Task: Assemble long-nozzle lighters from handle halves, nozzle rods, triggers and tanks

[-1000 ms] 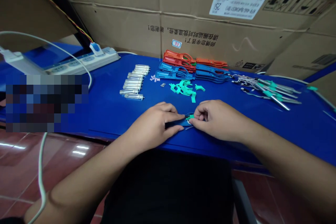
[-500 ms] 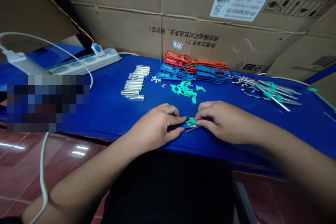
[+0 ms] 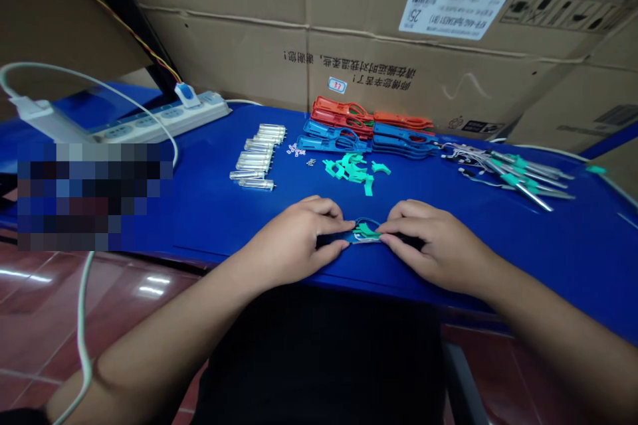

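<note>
Near the front edge of the table, a blue plastic casing (image 3: 367,220) with a finger loop lies between my hands. A green plastic piece (image 3: 367,231) sits in it, with white wire beside it and a thin rod along the near side. My left hand (image 3: 312,239) grips the casing's left part between index finger and thumb, hiding that end. With fingertips pinched, my right hand (image 3: 423,239) holds the right end, at the green piece and wire; exactly what lies between those fingers is partly hidden. Loose green pieces (image 3: 353,169) lie just beyond.
Clear tubes (image 3: 256,156) lie in a column at the left. Red casings (image 3: 343,123) and blue casings (image 3: 333,139) are stacked against the cardboard box (image 3: 249,46). Wired metal rods (image 3: 528,179) lie at the right. A power strip (image 3: 164,116) is at the back left.
My right hand has shifted slightly right and nearer, uncovering more of the green piece and white wire. My left hand has stayed almost still.
</note>
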Available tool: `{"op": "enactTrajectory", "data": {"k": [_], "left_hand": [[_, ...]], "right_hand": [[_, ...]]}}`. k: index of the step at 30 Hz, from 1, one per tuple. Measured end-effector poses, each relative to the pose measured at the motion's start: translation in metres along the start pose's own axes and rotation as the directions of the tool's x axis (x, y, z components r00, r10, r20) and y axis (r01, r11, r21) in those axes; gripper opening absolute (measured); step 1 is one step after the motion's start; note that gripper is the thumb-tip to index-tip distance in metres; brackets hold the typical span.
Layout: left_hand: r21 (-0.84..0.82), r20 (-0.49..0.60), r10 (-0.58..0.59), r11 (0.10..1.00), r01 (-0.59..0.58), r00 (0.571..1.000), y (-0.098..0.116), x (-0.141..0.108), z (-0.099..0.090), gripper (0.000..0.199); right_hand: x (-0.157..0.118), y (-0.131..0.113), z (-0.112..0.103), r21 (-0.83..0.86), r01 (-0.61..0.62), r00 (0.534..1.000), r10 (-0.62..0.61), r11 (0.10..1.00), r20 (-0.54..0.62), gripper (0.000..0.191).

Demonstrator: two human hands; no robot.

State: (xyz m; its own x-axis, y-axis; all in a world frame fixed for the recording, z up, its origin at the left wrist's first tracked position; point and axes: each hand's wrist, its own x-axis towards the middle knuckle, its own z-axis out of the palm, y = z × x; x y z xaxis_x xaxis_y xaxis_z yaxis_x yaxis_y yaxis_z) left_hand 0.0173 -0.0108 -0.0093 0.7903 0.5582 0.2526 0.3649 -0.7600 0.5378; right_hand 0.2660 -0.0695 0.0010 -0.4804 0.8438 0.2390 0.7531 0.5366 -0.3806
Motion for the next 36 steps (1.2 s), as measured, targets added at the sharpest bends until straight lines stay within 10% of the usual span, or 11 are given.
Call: {"op": "enactTrajectory", "data": {"k": [19, 36], "left_hand": [[-0.009, 0.023, 0.004, 1.000, -0.003, 1.000, 0.003, -0.002, -0.002, 0.030], [-0.018, 0.081, 0.014, 1.000, -0.012, 0.997, 0.003, -0.004, 0.000, 0.027]], "right_hand": [[-0.007, -0.001, -0.007, 0.027, -0.012, 0.981, 0.017, 1.000, -0.194, 0.016], [-0.005, 0.003, -0.003, -0.006, 0.036, 0.999, -0.036, 0.999, -0.020, 0.018]]}}
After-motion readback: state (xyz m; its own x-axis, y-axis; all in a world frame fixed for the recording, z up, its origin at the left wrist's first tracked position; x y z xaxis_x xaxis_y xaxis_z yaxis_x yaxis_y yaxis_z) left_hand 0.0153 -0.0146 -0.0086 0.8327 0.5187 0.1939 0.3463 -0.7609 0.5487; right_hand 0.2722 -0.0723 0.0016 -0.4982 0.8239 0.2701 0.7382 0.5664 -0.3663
